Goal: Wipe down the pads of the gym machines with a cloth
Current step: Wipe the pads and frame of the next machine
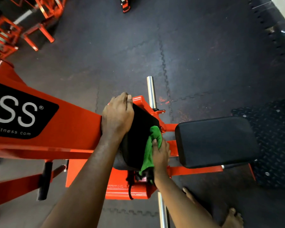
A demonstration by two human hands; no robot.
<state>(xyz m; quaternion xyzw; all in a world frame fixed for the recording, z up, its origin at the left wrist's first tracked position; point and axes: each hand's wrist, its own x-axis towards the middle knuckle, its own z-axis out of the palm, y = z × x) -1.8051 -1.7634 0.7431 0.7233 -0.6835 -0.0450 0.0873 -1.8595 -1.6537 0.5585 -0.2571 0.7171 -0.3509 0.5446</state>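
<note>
— Under the right grip [161, 153], what is there?

— A green cloth [152, 142], bunched and creased, with a soft towel-like nap. The fingers are curled into it, pinching a fold and pressing it against the black pad [138, 134]. A tail of the cloth hangs down below the grip.

— And the pad itself?

— Upright, smooth and matt black with rounded corners, mounted on the orange frame [76, 129]. The cloth touches the side of it nearest the right grip.

— The left grip [118, 115]?

— On top of the same pad, above and to the left of the right grip. Its fingers are curled over the far edge and its thumb lies alongside, so it holds the pad.

— Anything else close by?

— Just right of the right grip lies a second pad [215, 142], flat, wide and black with a dull sheen, clear of the cloth. A chrome peg [150, 92] stands beyond the left grip. Dark interlocking floor tiles [196, 55] lie under everything.
</note>
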